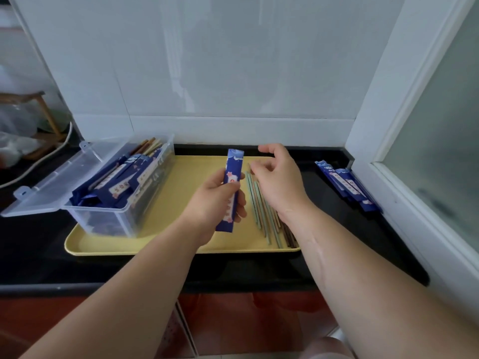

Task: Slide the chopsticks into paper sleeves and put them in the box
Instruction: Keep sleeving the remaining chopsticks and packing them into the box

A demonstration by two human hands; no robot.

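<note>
Head view: gripping blue paper sleeve (234,164) in left hand (215,200) fingers, print too blurred to read; right hand (280,182) over loose chopsticks (259,211) on tray (181,177), fingers bent, pinch unclear; box (124,218) on tray's left.

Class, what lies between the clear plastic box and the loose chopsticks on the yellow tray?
In the head view, the left hand holding a blue paper sleeve, over bare yellow tray.
</note>
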